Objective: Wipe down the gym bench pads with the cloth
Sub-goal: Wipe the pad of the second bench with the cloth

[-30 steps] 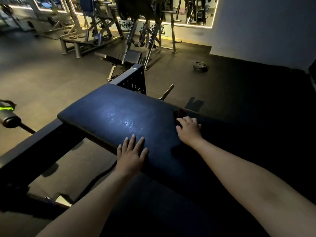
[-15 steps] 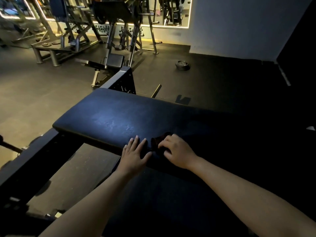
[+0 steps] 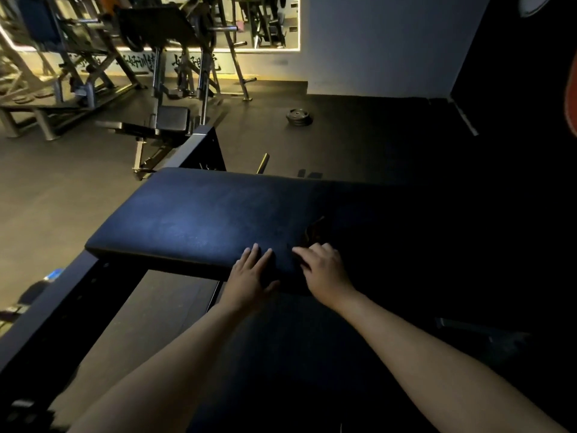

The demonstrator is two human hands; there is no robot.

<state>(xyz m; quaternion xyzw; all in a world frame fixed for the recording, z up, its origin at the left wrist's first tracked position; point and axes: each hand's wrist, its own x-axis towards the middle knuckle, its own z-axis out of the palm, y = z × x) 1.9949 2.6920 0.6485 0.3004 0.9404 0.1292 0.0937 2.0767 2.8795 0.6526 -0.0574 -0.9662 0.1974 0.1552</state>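
**A:** Where the left hand (image 3: 249, 278) touches down, how do its fingers (image 3: 253, 257) lie?

**B:** Straight and slightly spread, flat on the near edge of the bench pad (image 3: 193, 214). The thumb angles out toward the other hand, and nothing is held.

**A:** And the right hand (image 3: 326, 273)?

**B:** It sits just beside the left, apart from it. Its fingers (image 3: 301, 252) are bent with the knuckles raised, curled down over the near end of the cloth (image 3: 313, 231). The forefinger reaches out toward the left thumb. It is too dark there to tell how tightly they grip.

**A:** Where is the cloth, then?

**B:** On the pad, partly under those bent fingers. A dark, crumpled fold shows just past the fingertips, away from the person.

**A:** What lies beyond the fingers?

**B:** The pad's top stretches ahead and off to the left of the left fingers, dark blue with a pale sheen. To the right of the right fingers it goes into shadow.

**A:** Farther out?

**B:** A dark frame beam (image 3: 53, 310) runs well left of the left hand, below the pad's corner. Far ahead of the fingertips, a weight plate (image 3: 299, 117) lies flat on the floor (image 3: 62, 189). Another machine's seat (image 3: 173, 118) stands ahead and to the left, and a lit mirror (image 3: 265, 23) hangs on the far wall.
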